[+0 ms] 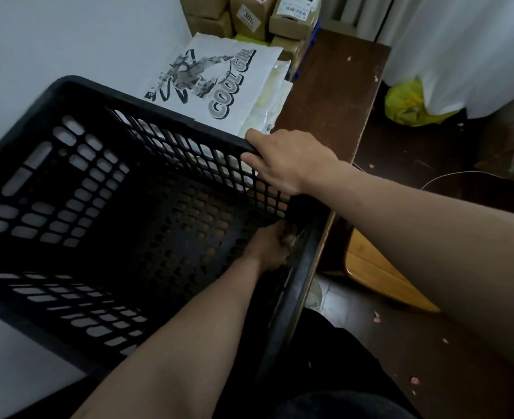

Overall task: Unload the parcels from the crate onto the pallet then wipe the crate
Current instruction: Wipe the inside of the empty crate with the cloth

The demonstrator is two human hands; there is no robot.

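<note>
Right grip [282, 160] clamped on crate [159, 111] rim at 1 o'clock. Left grip [272, 247] inside, curled round pale wad [292, 241], likely cloth, at right wall. Floor still to wipe toward 10 o'clock, nearer left. Parcels [219, 86] at 12.

Dim, cool light; the white wall [53, 40] and curtain [461, 40] read brightest. The crate [146, 207] sinks into shadow inside, the floor [400, 343] lies dark, and lines bow near the edges.
</note>
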